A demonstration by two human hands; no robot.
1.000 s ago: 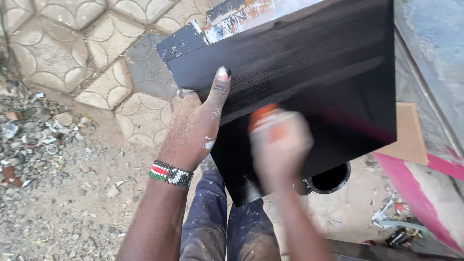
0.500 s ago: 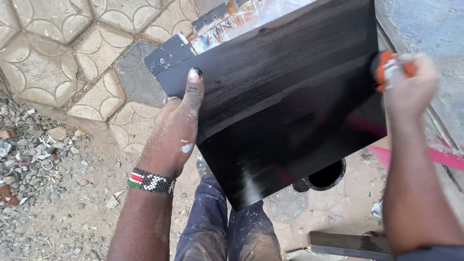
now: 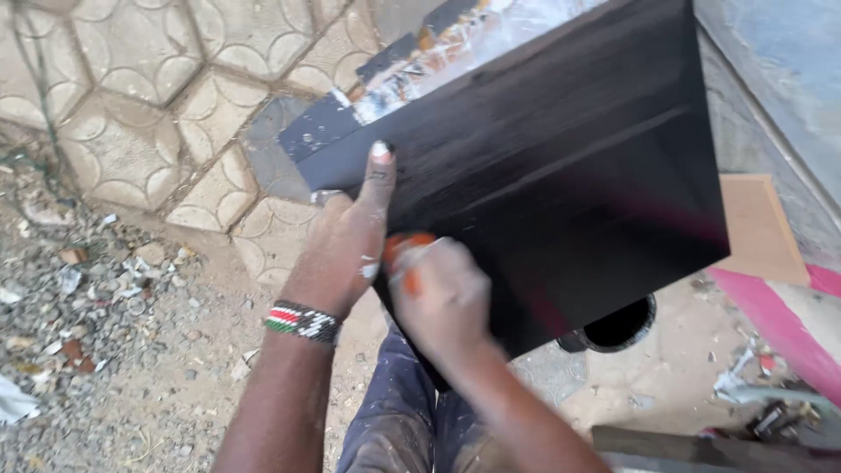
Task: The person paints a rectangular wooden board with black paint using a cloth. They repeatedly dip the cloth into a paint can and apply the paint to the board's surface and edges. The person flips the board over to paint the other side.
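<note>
Black-painted board (image 3: 561, 175): a large flat panel with visible wood grain and a wet sheen, held tilted above the person's knees, its lower corner close to both hands. Right hand (image 3: 442, 293) is closed around an orange-handled tool (image 3: 407, 254), probably a paintbrush; the working end is blurred, so its contact with the board cannot be confirmed. Left hand (image 3: 346, 241) lies flat against the board's left edge, index finger extended up along the painted face, fingers otherwise loosely spread, holding nothing. A beaded wristband (image 3: 302, 321) of red, white, green and black sits on the left wrist.

Under the board's lower edge stands a round black container (image 3: 620, 326), partly hidden; its open mouth shows only a dark interior, contents not discernible. Paint-spattered blue trousers (image 3: 394, 420) appear below the hands. A paint-smeared support piece (image 3: 412, 70) shows past the board's upper edge. Patterned paving blocks (image 3: 175, 105) lie to the upper left, gravel (image 3: 96, 350) to the lower left, and a pink strip (image 3: 771, 324) to the right.
</note>
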